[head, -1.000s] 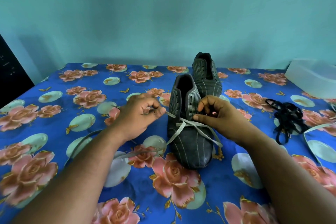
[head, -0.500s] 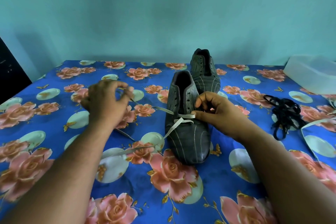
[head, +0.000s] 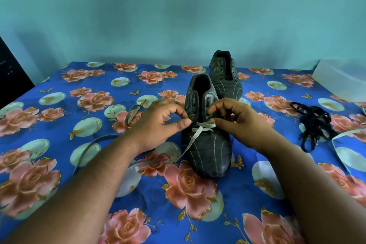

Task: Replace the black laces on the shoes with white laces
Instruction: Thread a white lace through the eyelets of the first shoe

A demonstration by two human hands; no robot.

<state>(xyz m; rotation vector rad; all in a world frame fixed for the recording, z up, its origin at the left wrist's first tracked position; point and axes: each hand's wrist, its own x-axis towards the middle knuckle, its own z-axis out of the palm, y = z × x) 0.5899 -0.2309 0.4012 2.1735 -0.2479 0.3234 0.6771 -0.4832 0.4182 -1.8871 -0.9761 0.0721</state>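
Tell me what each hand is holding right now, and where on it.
Left hand pinches the flat white lace beside the near dark striped shoe, at its lowest eyelets. Right hand pinches the same lace's opposite side there.

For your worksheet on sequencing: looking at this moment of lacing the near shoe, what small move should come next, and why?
Probably feed the white lace end at the left hand through the near shoe's next open eyelet: only the lowest row looks laced.
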